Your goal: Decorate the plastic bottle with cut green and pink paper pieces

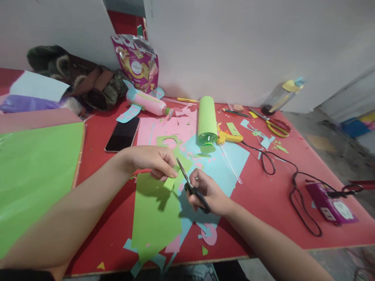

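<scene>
Between the thumb and fingers of my left hand (159, 162) is a small strip of green paper (170, 182), pinched above the sheets. My right hand (206, 191) grips black-handled scissors (195, 193), whose blades point up and left, close to the strip. Whether the blades touch it I cannot tell. Beneath both hands lie a green paper sheet (155, 222) and a light blue sheet (234, 156). Farther back, a bottle wrapped in green paper (206, 117) lies on its side, its neck toward me.
Behind my left hand are a phone (123, 134) and a pink-wrapped bottle (146, 102). A yellow glue gun (230, 137) trails a black cord toward a purple power box (331, 203). Yellow-and-red-handled pliers (277, 127), a snack bag (137, 64) and paper scraps lie about the red table (263, 230).
</scene>
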Motion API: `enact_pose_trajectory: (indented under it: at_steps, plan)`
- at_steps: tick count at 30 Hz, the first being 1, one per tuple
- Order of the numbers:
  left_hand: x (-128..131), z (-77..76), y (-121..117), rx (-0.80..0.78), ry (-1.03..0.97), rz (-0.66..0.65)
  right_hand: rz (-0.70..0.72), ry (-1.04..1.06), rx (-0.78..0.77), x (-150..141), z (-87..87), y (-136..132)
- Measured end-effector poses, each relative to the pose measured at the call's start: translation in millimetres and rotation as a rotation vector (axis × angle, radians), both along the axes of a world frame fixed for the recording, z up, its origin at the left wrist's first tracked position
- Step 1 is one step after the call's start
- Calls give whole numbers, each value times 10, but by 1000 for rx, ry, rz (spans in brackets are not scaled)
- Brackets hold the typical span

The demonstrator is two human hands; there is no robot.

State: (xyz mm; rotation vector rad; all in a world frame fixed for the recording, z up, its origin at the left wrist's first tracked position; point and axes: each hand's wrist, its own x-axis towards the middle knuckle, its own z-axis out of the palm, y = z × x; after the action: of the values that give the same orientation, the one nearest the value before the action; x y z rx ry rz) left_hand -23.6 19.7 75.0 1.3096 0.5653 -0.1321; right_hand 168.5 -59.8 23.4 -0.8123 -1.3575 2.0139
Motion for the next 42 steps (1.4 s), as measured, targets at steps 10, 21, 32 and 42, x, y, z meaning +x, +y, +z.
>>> enact_pose_trajectory:
  at_steps: [10,21,32,42]
  plan:
    - [-7,-36,-20,238,-18,8,-221,-199,249,-31,-58,46]
    - [72,19,-55,646,26,100,-228,-1083,929,-23,-74,26]
    - [208,-179,-67,774,195,355,-122,-1316,1238,33,-90,101]
    - [430,-406,-146,758,121,713,-404,-1008,1059,66,-133,127]
